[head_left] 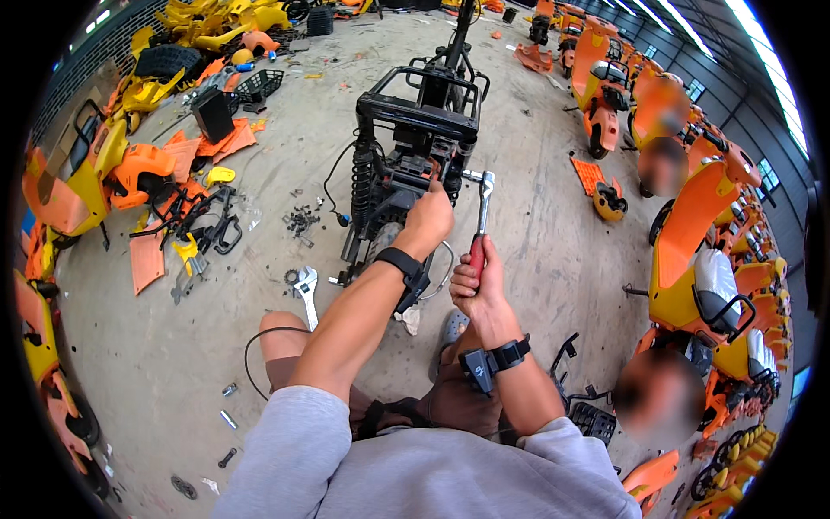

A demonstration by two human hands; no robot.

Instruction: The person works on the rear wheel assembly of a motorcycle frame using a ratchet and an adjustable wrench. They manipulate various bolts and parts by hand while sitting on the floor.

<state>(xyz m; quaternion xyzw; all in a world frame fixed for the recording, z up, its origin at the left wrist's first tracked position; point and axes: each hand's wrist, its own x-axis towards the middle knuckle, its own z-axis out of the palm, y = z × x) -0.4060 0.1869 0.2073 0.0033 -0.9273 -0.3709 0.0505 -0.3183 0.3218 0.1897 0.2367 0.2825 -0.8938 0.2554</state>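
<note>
A stripped black scooter frame (418, 108) stands before me, its wheel (385, 240) low between coil-spring shocks (362, 177). My left hand (425, 221) reaches into the frame's middle, fingers curled in among the dark parts; what they hold is hidden. Closed around a red handle, my right hand (481, 278) holds a ratchet wrench (483, 212) upright at the frame's right side. The wrench's head carries a socket (471, 176) that points left against the frame; whether it sits on a bolt I cannot make out.
An adjustable wrench (307, 294) lies by my left knee, near loose screws (301, 220). Orange and yellow body panels (149, 255) litter the floor at left. Scooters (692, 251) line the right side. A yellow helmet (609, 204) and a black pedal-like part (594, 420) also lie right.
</note>
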